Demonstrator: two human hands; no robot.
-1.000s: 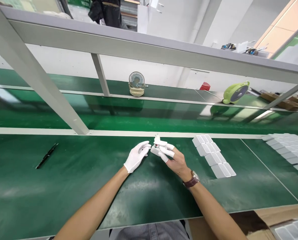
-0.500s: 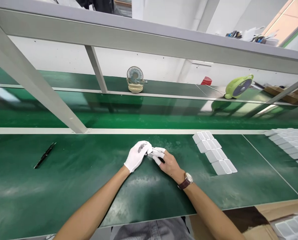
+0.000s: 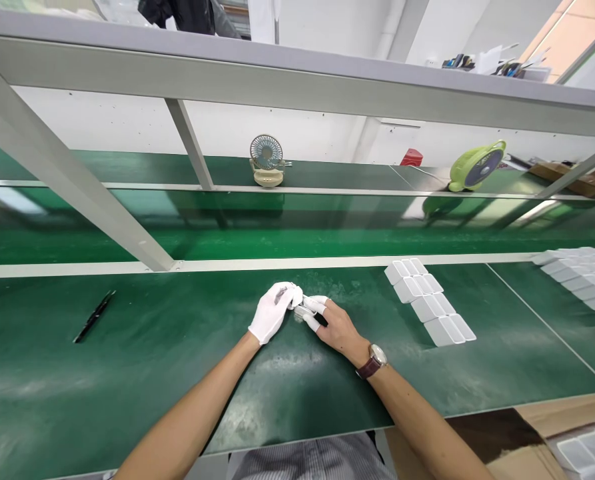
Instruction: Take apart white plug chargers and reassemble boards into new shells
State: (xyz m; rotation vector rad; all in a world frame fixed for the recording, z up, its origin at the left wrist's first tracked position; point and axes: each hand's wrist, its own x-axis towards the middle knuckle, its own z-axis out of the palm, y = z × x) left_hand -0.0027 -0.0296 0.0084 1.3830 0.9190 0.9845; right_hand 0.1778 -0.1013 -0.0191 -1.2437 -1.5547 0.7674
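A small white part (image 3: 302,311) sits between the two hands, at the middle of the green tabletop (image 3: 102,380) and toward its far side. The right hand (image 3: 334,325), with white covers on some fingertips, has its grip pinching the part from the right, thumb on the near side and fingers on the far. The white-gloved left hand (image 3: 272,313) has its fingertips drawn together at the part's left end; white against white hides whether they pinch it or only steady it. The likeliest trouble is a slip: the piece looks small, the glove and finger covers may dull the feel, and uneven pressure from the two sides could twist it loose or drop it. To the right, well apart from the hands, a staggered row of white boxes (image 3: 430,303) stands on the tabletop, with a larger group of white boxes (image 3: 582,277) beyond at the far right; whether either holds anything cannot be told. At the near right, below the tabletop edge, a cardboard carton (image 3: 527,463) lies beside more pale boxes (image 3: 590,450), whose contents are equally unclear.
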